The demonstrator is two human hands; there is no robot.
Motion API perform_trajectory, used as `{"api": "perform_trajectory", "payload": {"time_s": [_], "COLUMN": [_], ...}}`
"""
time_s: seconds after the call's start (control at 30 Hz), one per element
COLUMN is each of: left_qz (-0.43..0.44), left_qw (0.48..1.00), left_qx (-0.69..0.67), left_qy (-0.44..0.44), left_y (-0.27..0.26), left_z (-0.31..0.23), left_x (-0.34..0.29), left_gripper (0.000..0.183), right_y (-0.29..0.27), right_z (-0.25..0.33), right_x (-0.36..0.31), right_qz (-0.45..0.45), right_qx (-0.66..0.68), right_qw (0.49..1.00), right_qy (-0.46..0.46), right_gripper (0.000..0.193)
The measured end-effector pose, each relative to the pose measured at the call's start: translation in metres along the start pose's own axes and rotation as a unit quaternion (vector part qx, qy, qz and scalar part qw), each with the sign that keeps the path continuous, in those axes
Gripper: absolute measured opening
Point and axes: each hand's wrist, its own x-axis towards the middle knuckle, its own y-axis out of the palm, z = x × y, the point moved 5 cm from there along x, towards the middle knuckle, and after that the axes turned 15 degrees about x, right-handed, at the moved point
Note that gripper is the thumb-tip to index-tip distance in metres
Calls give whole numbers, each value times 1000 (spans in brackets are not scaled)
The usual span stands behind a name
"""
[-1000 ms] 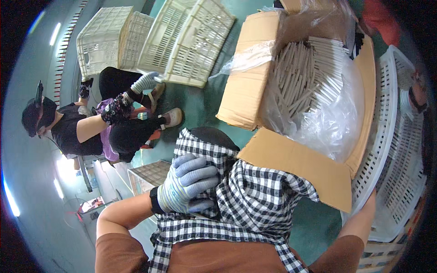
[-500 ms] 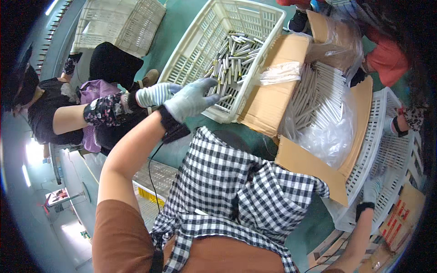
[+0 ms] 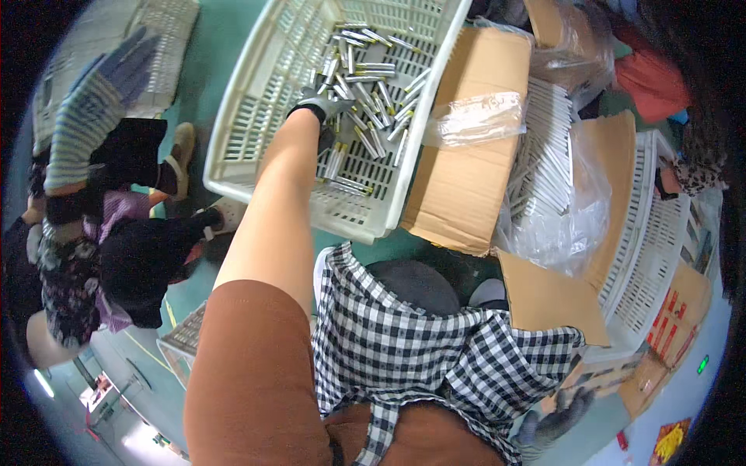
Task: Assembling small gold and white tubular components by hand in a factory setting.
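My left hand (image 3: 325, 106), in a grey glove, reaches down into a white plastic crate (image 3: 264, 101). It touches the short silver tubes (image 3: 377, 101) scattered on the crate's slatted floor, some with yellowish ends. The fingers are partly hidden, so their grip does not show. At the lower right, beside my black-and-white checked apron (image 3: 404, 342), my right hand (image 3: 556, 426) appears in a grey glove, blurred, its fingers stretched apart and nothing visible in them.
Right of the crate stands an open cardboard box (image 3: 466, 155) lined with clear plastic, holding many thin silver tubes (image 3: 544, 147). Another white crate (image 3: 649, 248) lies beyond it. At the left, a co-worker's striped gloved hand (image 3: 97, 116) is raised near a stacked crate (image 3: 167, 54).
My left hand has moved forward and down into the crate from above its near edge. My right hand has come back from the right-hand crate toward my apron. The co-worker's glove has shifted left.
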Motion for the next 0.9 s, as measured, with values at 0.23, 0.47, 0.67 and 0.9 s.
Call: {"api": "perform_trajectory", "payload": {"time_s": [0.23, 0.47, 0.67, 0.9], "left_qz": [-3, -128, -41, 54], "left_qw": [991, 991, 924, 882], "left_qx": [34, -48, 311, 370], "left_qy": [130, 14, 217, 286], "left_y": [16, 53, 33, 66], "left_z": [-37, -16, 44, 33], "left_x": [12, 34, 70, -2], "left_gripper": [97, 45, 55, 36], "right_y": [44, 67, 65, 60], "right_z": [31, 15, -9, -34], "right_x": [-8, 3, -6, -22], "right_qz": [-66, -122, -111, -115], "right_qx": [131, 240, 268, 259], "right_qw": [982, 923, 908, 897], "right_qy": [122, 274, 303, 338], "right_gripper": [80, 79, 78, 78]}}
